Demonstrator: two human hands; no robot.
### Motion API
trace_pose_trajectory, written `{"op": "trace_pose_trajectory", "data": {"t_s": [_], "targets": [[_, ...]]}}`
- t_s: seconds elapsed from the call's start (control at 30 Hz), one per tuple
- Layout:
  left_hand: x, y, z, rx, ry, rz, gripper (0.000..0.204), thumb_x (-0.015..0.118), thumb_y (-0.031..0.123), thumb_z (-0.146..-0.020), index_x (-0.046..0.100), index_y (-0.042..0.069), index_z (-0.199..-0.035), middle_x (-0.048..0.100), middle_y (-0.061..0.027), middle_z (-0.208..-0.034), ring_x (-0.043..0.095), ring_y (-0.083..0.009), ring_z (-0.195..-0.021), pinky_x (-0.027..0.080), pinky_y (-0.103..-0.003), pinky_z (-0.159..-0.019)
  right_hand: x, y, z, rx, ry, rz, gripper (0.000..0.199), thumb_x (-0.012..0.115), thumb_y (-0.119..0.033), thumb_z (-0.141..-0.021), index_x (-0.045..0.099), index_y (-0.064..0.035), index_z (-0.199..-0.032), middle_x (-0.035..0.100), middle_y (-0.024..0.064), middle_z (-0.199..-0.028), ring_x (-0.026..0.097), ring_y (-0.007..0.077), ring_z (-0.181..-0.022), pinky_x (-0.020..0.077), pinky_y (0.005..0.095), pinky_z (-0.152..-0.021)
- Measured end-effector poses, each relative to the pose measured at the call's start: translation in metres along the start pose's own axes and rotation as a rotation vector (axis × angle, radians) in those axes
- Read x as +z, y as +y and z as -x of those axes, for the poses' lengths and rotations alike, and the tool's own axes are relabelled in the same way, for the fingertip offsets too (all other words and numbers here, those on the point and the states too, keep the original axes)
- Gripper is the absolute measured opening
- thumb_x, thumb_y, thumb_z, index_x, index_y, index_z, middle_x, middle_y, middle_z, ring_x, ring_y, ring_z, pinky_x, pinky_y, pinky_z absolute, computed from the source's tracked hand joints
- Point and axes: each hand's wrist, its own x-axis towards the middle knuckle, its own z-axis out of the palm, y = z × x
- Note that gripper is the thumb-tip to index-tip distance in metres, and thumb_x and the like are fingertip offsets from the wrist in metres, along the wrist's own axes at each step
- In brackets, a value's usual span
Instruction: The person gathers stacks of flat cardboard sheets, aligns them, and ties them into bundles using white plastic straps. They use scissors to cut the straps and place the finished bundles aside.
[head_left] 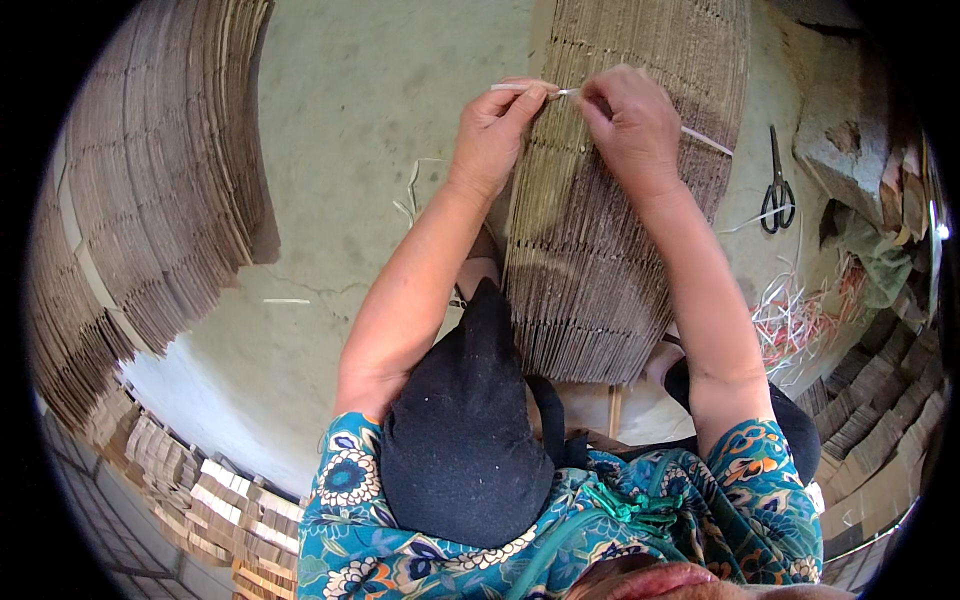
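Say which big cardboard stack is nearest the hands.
The middle stack, under the right hand, crossed by the white strap; the left stack stands apart, untouched.

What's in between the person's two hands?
In the head view, a short stretch of white strap lies between the left hand and the right hand, above the stack of cardboard.
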Motion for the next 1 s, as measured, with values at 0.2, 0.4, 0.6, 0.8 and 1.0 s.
{"op": "trace_pose_trajectory", "data": {"t_s": [0.2, 0.4, 0.6, 0.8, 1.0], "targets": [[-0.002, -0.009, 0.002, 0.078, 0.078, 0.055, 0.019, 0.056, 0.013, -0.091, 0.064, -0.002, -0.099, 0.063, -0.0046, -0.099, 0.055, -0.0141, -0.095, 0.041, -0.027, -0.090, 0.008, 0.003, -0.009, -0.068, -0.112, 0.059, 0.012, 0.062, -0.023, -0.076, 0.057, -0.0130, -0.082, 0.058, 0.0059, -0.074, 0.058, 0.0270, -0.075, 0.0448, 0.0407, -0.066], [0.000, -0.014, -0.001, -0.036, 0.205, 0.177, 0.018, 0.055, 0.014, -0.092, 0.062, -0.002, -0.098, 0.062, -0.0046, -0.095, 0.057, -0.0141, -0.090, 0.044, -0.028, -0.087, -0.009, 0.010, -0.023, -0.241, -0.228, 0.068, 0.020, 0.059, -0.030, -0.082, 0.056, -0.0098, -0.080, 0.057, 0.0102, -0.072, 0.057, 0.0297, -0.075, 0.0459, 0.0414, -0.064], [-0.017, -0.041, -0.003, -0.216, 0.319, -0.067, 0.017, 0.056, 0.012, -0.089, 0.066, -0.001, -0.087, 0.063, -0.0022, -0.079, 0.055, -0.0106, -0.074, 0.044, -0.023, -0.070, -0.032, 0.029, -0.020, -0.248, -0.369, 0.061, 0.022, 0.057, -0.027, -0.086, 0.057, -0.0072, -0.077, 0.056, 0.0095, -0.072, 0.056, 0.0314, -0.075, 0.0455, 0.0411, -0.064], [-0.011, -0.023, -0.012, -0.261, 0.230, 0.382, 0.018, 0.055, 0.018, -0.091, 0.061, 0.002, -0.087, 0.056, -0.0016, -0.068, 0.048, -0.0085, -0.060, 0.038, -0.022, -0.055, -0.003, 0.002, -0.028, -0.079, -0.340, -0.599, 0.021, 0.054, -0.024, -0.090, 0.063, -0.0054, -0.086, 0.064, 0.0082, -0.081, 0.061, 0.0262, -0.078, 0.0475, 0.0344, -0.069], [-0.016, -0.014, -0.020, -0.242, -0.020, 0.667, 0.019, 0.050, 0.020, -0.094, 0.057, 0.004, -0.086, 0.051, -0.0005, -0.063, 0.043, -0.0083, -0.051, 0.033, -0.021, -0.047, 0.005, -0.016, -0.039, 0.065, -0.572, -0.677, 0.025, 0.049, -0.026, -0.093, 0.063, -0.0066, -0.085, 0.066, 0.0092, -0.078, 0.063, 0.0277, -0.072, 0.0483, 0.0342, -0.066]]}}
